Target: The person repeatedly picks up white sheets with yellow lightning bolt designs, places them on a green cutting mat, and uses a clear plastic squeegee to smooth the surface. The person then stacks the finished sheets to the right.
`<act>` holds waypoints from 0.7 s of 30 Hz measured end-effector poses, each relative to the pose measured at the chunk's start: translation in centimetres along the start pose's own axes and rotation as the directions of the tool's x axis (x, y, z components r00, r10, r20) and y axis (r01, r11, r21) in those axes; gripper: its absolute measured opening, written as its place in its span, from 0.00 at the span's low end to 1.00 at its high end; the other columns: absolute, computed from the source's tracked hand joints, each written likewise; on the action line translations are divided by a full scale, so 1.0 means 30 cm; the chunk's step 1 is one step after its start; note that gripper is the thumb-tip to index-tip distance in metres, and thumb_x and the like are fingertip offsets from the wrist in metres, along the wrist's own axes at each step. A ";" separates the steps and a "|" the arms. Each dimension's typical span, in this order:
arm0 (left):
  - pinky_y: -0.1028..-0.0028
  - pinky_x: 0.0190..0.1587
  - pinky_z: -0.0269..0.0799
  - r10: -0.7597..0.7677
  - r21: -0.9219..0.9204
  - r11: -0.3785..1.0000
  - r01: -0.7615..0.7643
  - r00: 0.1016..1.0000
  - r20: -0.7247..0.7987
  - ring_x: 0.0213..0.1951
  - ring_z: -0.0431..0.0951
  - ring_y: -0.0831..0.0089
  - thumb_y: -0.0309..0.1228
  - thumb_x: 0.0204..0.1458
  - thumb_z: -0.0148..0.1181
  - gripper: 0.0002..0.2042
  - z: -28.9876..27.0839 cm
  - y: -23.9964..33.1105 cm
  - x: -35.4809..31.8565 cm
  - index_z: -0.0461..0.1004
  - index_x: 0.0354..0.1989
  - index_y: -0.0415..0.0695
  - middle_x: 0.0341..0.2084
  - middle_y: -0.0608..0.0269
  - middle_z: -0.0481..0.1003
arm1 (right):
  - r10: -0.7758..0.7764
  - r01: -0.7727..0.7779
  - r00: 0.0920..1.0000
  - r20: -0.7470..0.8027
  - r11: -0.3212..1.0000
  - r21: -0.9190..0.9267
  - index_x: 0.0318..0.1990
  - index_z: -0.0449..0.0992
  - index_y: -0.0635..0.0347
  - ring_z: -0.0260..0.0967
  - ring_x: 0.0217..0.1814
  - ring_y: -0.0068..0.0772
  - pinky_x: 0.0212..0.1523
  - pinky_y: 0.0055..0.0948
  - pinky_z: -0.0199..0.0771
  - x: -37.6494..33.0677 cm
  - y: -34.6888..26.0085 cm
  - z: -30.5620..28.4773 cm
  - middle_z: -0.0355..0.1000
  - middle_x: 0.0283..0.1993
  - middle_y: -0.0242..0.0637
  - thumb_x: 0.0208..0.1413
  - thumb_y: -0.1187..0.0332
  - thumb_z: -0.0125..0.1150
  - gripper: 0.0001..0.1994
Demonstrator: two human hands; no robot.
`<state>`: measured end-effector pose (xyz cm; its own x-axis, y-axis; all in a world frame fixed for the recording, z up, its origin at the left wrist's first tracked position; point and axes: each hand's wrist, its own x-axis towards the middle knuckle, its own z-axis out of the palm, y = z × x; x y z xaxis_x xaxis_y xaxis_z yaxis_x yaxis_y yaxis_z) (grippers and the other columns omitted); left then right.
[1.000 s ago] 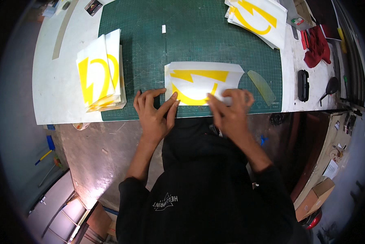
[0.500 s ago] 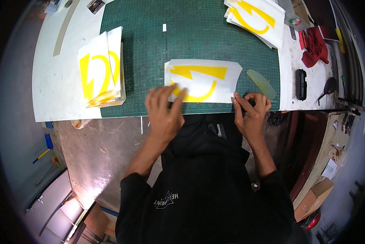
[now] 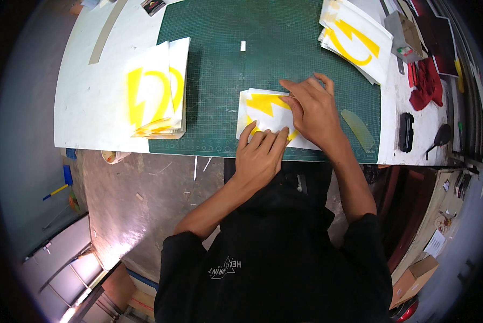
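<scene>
A white sheet (image 3: 276, 118) with yellow lightning-bolt and curved shapes, apparently a cut vinyl sticker, lies near the front edge of a green cutting mat (image 3: 214, 86). My left hand (image 3: 260, 156) rests on its lower part with fingers spread. Above the sheet's upper right, my right hand (image 3: 315, 113) reaches over with thumb and index finger apart, hiding that side. I see nothing between those fingers. A stack of similar sheets (image 3: 158, 86) sits to the left. Another stack (image 3: 357, 40) is at the far right.
Right of my right hand lies a pale yellow translucent curved piece (image 3: 358, 130). Farther right on the white table (image 3: 90, 97) are a black case (image 3: 406, 132), a black spoon-shaped item (image 3: 442, 135), a red cloth (image 3: 427, 86) and a grey box (image 3: 403, 37).
My right hand has left the sheet's lower right corner and moved up over its upper right. My left hand has shifted to the sheet's lower middle. The whole view has shifted slightly.
</scene>
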<state>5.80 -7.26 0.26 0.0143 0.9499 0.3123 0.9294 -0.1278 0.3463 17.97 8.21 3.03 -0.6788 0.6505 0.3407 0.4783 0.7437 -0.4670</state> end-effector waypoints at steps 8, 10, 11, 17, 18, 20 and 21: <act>0.41 0.77 0.43 -0.047 -0.075 0.996 0.057 0.991 0.127 0.74 0.60 0.48 0.41 0.58 0.66 0.34 -0.030 -0.079 0.099 0.67 0.69 0.33 0.70 0.40 0.63 | 0.174 -0.154 0.981 0.085 0.968 -0.199 0.51 0.83 0.59 0.74 0.59 0.42 0.69 0.53 0.59 0.002 0.017 0.052 0.80 0.55 0.41 0.59 0.65 0.70 0.15; 0.39 0.78 0.36 -0.047 -0.059 0.996 0.060 0.977 0.208 0.80 0.49 0.45 0.46 0.58 0.63 0.41 -0.016 -0.108 0.105 0.59 0.73 0.27 0.76 0.35 0.54 | 0.050 -0.041 0.998 0.029 0.967 -0.253 0.57 0.80 0.64 0.69 0.67 0.46 0.73 0.55 0.56 -0.042 -0.007 0.087 0.76 0.62 0.45 0.62 0.62 0.67 0.20; 0.39 0.78 0.35 -0.044 -0.018 0.999 0.049 0.972 0.229 0.80 0.47 0.45 0.48 0.59 0.61 0.43 -0.011 -0.116 0.106 0.58 0.74 0.26 0.77 0.35 0.52 | -0.015 0.015 1.000 0.003 0.959 -0.284 0.60 0.78 0.66 0.67 0.72 0.49 0.75 0.56 0.55 -0.064 -0.020 0.100 0.74 0.66 0.48 0.63 0.61 0.66 0.23; 0.39 0.78 0.34 -0.031 -0.035 0.999 0.041 0.970 0.241 0.81 0.45 0.45 0.52 0.63 0.55 0.43 -0.006 -0.127 0.099 0.57 0.73 0.24 0.77 0.33 0.51 | 0.178 -0.152 0.965 0.192 0.978 -0.141 0.75 0.58 0.74 0.51 0.83 0.59 0.82 0.56 0.46 -0.248 0.050 0.023 0.56 0.80 0.57 0.72 0.55 0.53 0.34; 0.38 0.78 0.33 -0.034 -0.031 0.999 0.043 0.968 0.250 0.81 0.45 0.44 0.52 0.64 0.54 0.42 -0.007 -0.124 0.099 0.56 0.74 0.24 0.77 0.33 0.51 | 0.228 -0.193 0.959 0.169 0.960 -0.202 0.75 0.58 0.74 0.51 0.84 0.58 0.82 0.56 0.46 -0.273 0.072 0.004 0.56 0.80 0.57 0.72 0.55 0.53 0.34; 0.37 0.78 0.32 -0.034 -0.021 0.999 0.041 0.966 0.256 0.81 0.45 0.42 0.52 0.66 0.53 0.42 -0.005 -0.122 0.102 0.55 0.74 0.25 0.77 0.31 0.50 | 0.254 -0.236 0.961 0.106 0.959 -0.155 0.73 0.63 0.69 0.52 0.83 0.57 0.81 0.56 0.47 -0.281 0.062 -0.059 0.57 0.79 0.57 0.69 0.58 0.59 0.32; 0.36 0.78 0.32 -0.042 0.005 0.999 0.042 0.963 0.267 0.81 0.45 0.41 0.52 0.66 0.52 0.42 -0.013 -0.118 0.099 0.55 0.74 0.24 0.77 0.31 0.50 | 0.236 -0.229 0.971 0.030 0.961 -0.155 0.72 0.66 0.68 0.55 0.81 0.59 0.79 0.56 0.51 -0.296 0.071 -0.099 0.60 0.77 0.57 0.68 0.60 0.61 0.30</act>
<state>2.40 -4.08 0.30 0.0731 0.9961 0.0498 0.9309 -0.0860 0.3549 26.69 4.48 1.43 -0.5627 0.8030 0.1962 0.7013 0.5894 -0.4009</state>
